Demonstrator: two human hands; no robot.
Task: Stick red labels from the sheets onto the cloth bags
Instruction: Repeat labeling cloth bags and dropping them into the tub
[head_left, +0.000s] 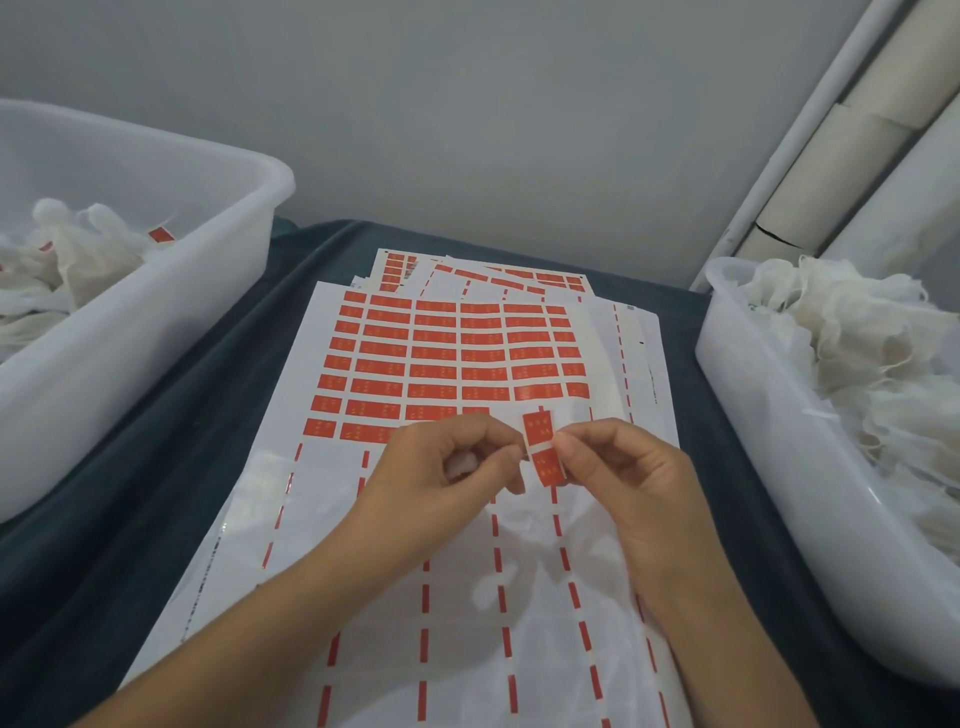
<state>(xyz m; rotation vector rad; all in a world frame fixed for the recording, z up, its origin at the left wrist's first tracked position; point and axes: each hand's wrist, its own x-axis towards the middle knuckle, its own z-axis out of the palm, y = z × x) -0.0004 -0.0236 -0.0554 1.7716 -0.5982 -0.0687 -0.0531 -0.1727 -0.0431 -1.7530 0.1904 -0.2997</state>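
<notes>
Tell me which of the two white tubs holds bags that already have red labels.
The left tub: a red label shows among its bags. The right tub shows only plain white cloth.

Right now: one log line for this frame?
left hand: holds cloth bag | right hand: pinches red label | label sheet: partly used
</notes>
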